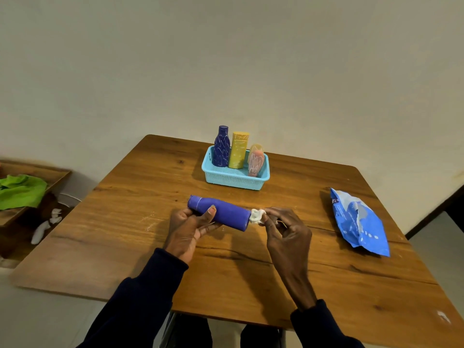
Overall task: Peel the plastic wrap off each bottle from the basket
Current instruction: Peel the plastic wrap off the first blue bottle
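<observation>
Low over the tabletop (226,272), the left hand (187,229) keeps its grip curled round a blue bottle (226,212) held sideways. At the bottle's three o'clock end, the right hand (286,232) pinches a bunched wad of plastic wrap (256,216), apparently almost free. At twelve o'clock, the basket (233,180) holds a dark blue bottle (221,146), a yellow bottle (238,150) and an orange bottle (256,159), all seemingly wrapped, so most work remains.

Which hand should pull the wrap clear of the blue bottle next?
Right. The right hand pinches the bunched wrap at the base of the blue bottle; the left hand grips the bottle itself, steadying it.
</observation>
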